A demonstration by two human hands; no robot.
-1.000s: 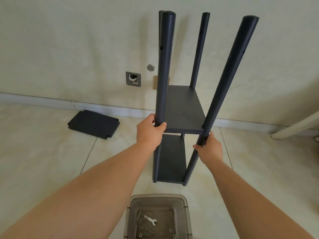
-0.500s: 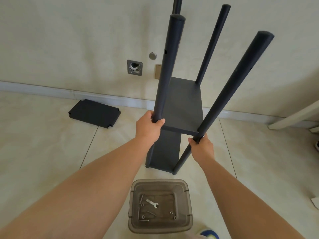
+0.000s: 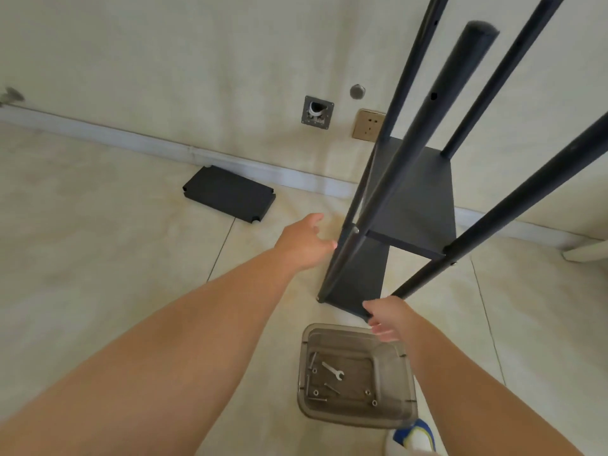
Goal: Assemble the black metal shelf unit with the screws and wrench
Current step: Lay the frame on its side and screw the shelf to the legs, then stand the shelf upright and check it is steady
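Observation:
The black metal shelf unit (image 3: 418,199) stands on the floor by the wall, with two shelves fitted between its upright poles. My left hand (image 3: 304,240) hovers open just left of the front left pole, not gripping it. My right hand (image 3: 386,319) is open low down, by the bottom shelf's front edge and the foot of the front right pole. A loose black shelf panel (image 3: 228,193) lies flat near the baseboard. A clear plastic tub (image 3: 404,360) in front of me holds a small silver wrench (image 3: 333,370) and several screws.
A wall socket (image 3: 369,125), an open wall box (image 3: 317,112) and a round metal cap are on the wall behind the unit. A white furniture leg (image 3: 585,253) lies at the far right. My shoe (image 3: 416,437) shows beside the tub.
Both hands have let go of the front poles. The left has opened beside its pole and the right has dropped toward the bottom shelf. My view has shifted left and down.

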